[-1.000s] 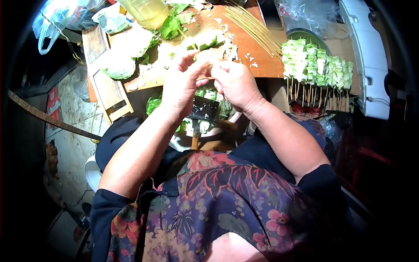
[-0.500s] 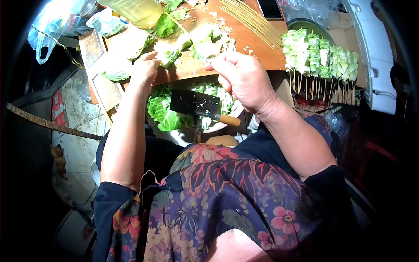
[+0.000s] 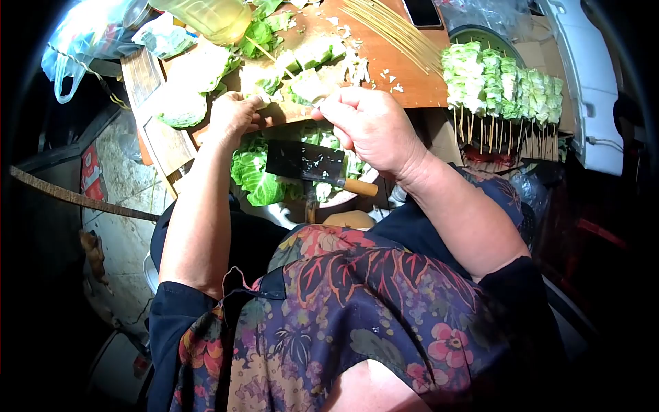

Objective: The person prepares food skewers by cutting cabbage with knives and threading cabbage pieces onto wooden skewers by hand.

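My left hand (image 3: 235,117) is at the front edge of the wooden board, its fingers curled together beside some cut cabbage. What it pinches, if anything, I cannot make out. Across from it, my right hand (image 3: 374,127) is closed, thumb against forefinger, with something small and pale at the tips that I cannot name. Between and behind the hands lie cabbage pieces (image 3: 312,55), and a thin bamboo stick (image 3: 263,51) runs among them. Below the hands, a cleaver (image 3: 305,161) with a wooden handle rests over a basin of cabbage leaves (image 3: 250,172).
Loose bamboo skewers (image 3: 395,34) and a phone (image 3: 422,12) lie on the board (image 3: 405,65). Skewered cabbage (image 3: 501,79) stands in a row at right, beside a white foam box (image 3: 590,89). A yellowish container (image 3: 213,19) and a blue plastic bag (image 3: 82,48) are at upper left.
My left hand has shifted slightly down and right, its fingers now more curled. My right hand has moved a little left. The cabbage pieces between them sit slightly differently.
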The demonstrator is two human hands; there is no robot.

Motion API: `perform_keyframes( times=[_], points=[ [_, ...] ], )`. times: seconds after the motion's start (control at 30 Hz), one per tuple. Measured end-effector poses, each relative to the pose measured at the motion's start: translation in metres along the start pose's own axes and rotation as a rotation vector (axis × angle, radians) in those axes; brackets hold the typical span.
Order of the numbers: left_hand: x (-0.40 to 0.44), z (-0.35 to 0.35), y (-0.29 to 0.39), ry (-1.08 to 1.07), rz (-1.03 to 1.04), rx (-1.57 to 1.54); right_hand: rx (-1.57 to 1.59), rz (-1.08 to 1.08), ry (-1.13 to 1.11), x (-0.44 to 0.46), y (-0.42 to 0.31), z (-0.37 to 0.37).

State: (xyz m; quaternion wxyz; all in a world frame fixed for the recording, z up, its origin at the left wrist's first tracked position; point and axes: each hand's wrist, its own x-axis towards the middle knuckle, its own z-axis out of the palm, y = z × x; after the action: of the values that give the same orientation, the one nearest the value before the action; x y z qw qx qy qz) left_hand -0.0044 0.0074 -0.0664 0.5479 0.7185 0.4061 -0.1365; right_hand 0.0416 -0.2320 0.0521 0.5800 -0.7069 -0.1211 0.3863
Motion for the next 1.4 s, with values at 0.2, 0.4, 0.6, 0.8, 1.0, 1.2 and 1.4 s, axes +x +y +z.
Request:
perform_keyframes(
  times=[0.2,0.4,0.6,0.8,1.0,1.2,1.4],
  points=[
    [-0.021,-0.031,0.011,-0.039,-0.026,-0.34,-0.125,0.043,-0.128,0.002,0.013,0.009],
    [-0.019,-0.047,0.017,0.046,0.145,-0.888,-0.183,0.005,-0.141,0.0,0.014,0.018],
    [-0.023,-0.047,0.023,0.084,0.23,-0.916,-0.229,-0.052,-0.078,0.0,0.012,0.022],
    [-0.018,-0.047,0.018,0.146,0.401,-0.785,-0.214,-0.021,-0.077,0.001,0.009,0.025],
    [-0.03,-0.042,0.027,0.105,0.429,-0.731,-0.188,0.003,-0.08,0.0,0.016,0.026],
    [-0.038,-0.035,0.032,0.012,0.434,-0.816,-0.098,-0.026,-0.016,-0.004,0.021,0.03],
    [-0.049,-0.03,0.041,-0.05,0.393,-0.859,-0.096,-0.048,0.033,-0.009,0.018,0.028]
  ],
)
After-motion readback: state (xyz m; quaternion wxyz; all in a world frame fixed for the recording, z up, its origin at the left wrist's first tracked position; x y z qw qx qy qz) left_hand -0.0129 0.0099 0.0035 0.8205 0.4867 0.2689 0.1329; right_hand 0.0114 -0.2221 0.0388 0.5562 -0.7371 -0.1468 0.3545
